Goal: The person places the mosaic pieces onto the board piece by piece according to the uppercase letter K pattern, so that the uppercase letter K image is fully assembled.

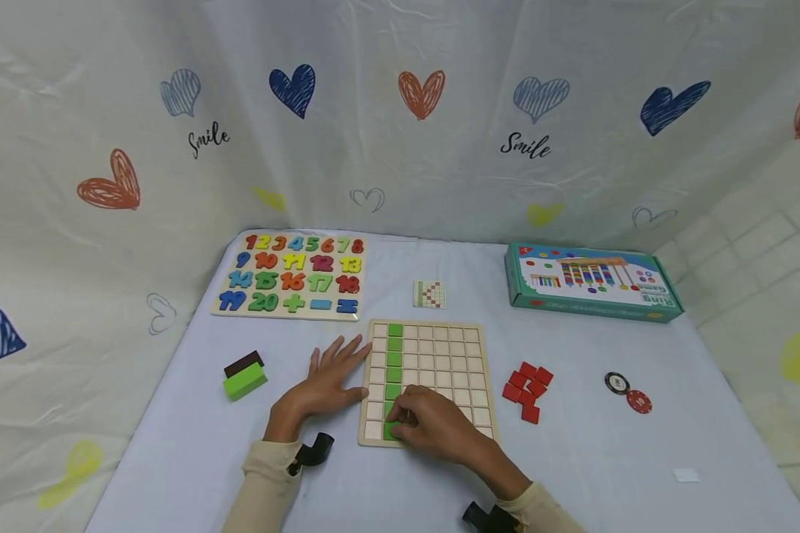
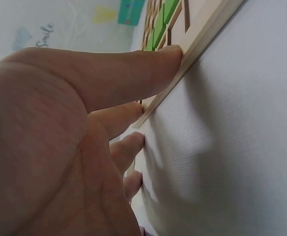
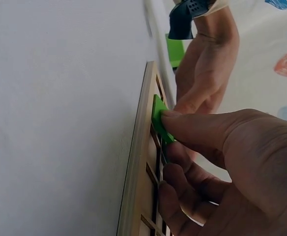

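Tile [image 3: 159, 120], likely light, stiff and best held by opposite edges, sits pinched in your right hand [image 1: 436, 420] grip, on the board [image 1: 443, 363] toward the counter's [image 1: 573, 459] near edge, your left hand [image 1: 327, 385] extended.

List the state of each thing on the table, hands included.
grid board, green tiles down second column from left
left hand, fingers spread at board's left edge
right hand, pinching green tile
number puzzle, completely filled
teal box, closed
red tiles, loosely clustered
green block, beside dark block
chips, lying flat
grid card, lying flat
white slip, lying flat
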Demonstrator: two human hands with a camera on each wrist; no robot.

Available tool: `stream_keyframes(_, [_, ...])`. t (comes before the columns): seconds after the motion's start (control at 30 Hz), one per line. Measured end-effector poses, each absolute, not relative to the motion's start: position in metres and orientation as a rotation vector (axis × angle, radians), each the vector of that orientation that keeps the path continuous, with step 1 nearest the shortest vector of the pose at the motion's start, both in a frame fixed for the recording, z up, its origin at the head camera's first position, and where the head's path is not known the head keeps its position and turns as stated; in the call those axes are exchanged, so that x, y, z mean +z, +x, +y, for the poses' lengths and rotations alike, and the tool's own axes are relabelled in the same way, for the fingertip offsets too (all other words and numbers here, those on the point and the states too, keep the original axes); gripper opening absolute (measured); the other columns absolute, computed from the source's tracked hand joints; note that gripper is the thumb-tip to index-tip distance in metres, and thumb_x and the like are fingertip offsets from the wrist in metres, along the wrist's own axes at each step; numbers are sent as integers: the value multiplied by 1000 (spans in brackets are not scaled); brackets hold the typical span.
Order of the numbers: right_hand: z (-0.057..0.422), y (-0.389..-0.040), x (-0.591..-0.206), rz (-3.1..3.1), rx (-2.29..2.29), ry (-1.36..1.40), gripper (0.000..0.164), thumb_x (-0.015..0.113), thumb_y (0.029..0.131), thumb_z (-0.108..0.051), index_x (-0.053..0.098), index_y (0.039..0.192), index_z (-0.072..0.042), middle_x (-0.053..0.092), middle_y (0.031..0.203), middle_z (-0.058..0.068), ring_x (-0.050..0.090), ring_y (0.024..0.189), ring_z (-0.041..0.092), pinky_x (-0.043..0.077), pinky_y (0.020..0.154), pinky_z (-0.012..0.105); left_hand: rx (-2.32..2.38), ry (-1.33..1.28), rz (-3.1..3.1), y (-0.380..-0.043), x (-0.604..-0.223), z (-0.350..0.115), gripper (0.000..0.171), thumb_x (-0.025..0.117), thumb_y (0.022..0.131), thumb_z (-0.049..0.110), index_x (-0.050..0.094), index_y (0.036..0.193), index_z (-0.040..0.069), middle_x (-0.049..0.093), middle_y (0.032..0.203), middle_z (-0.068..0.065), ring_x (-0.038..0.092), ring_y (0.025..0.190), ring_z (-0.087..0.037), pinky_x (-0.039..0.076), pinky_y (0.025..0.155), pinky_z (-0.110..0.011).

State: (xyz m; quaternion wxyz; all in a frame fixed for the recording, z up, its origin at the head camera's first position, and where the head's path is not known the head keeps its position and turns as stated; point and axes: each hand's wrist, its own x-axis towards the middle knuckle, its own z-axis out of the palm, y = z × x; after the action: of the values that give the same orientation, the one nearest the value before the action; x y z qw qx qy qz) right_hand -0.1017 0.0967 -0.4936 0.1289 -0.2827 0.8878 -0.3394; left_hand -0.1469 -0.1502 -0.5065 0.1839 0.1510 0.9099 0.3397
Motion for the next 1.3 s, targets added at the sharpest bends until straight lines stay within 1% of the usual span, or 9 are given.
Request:
stream_keyframes(0.3, [98,-103,-494,2603,-1006,-844,7,82,91,-11,79,89,-16,62,85,-9,57,79,6,47,66,20,1005,444,2569,-146,-510,-151,82,73,97,20,33,168,15,20,178,-11,0,165,-40,-12,125,-69])
stream_keyframes(0.5, [99,-103,-496,2609,-1001,-845,6,82,91,-12,79,89,-17,61,85,-12,57,79,5,48,67,20,980,446,2575,-148,-510,-151,81,74,97,20,34,168,15,20,178,-11,1,165,-40,-11,125,-70])
stream_keyframes(0.7, [103,-100,-497,2677,-1039,-783,9,81,92,-14,75,95,-19,59,88,-13,54,79,1,50,68,20,944,423,2578,-146,-508,-149,80,74,98,21,34,168,17,20,178,-7,0,165,-38,-10,126,-70])
stream_keyframes(0.8, [116,-104,-493,2762,-1085,-698,11,81,93,-16,73,98,-21,59,91,-14,55,79,3,51,68,21,952,424,2576,-146,-508,-148,81,75,98,21,35,168,17,21,178,-8,0,165,-38,-11,125,-70])
stream_keyframes(0.9, [140,-113,-487,2836,-1110,-595,14,83,92,-14,73,101,-19,61,94,-12,57,82,8,52,68,22,963,421,2572,-146,-508,-148,81,75,98,20,34,168,16,20,178,-8,-1,165,-38,-11,125,-70])
stream_keyframes(1.0, [174,-123,-481,2928,-1038,-493,14,82,93,-14,74,104,-15,64,99,-7,59,87,12,53,68,24,975,425,2577,-145,-508,-149,80,75,98,18,35,168,15,21,178,-8,0,165,-38,-11,125,-69])
stream_keyframes(1.1, [210,-127,-477,3014,-878,-367,16,80,95,-17,74,108,-10,66,106,3,60,89,18,53,65,30,979,432,2576,-144,-508,-149,80,74,99,18,34,168,15,20,178,-8,0,165,-38,-11,125,-69])
stream_keyframes(1.2, [243,-128,-473,3046,-711,-230,29,81,94,-21,72,116,-5,65,118,18,61,97,29,60,68,40,979,433,2568,-144,-508,-149,79,74,99,18,34,168,15,20,178,-9,-1,165,-38,-11,125,-69])
stream_keyframes(1.3, [271,-126,-472,3026,-624,-123,43,83,92,-22,68,126,-1,60,130,29,59,111,43,64,75,53,976,428,2562,-144,-509,-149,79,73,99,18,33,168,15,20,178,-8,-1,165,-38,-11,126,-68])
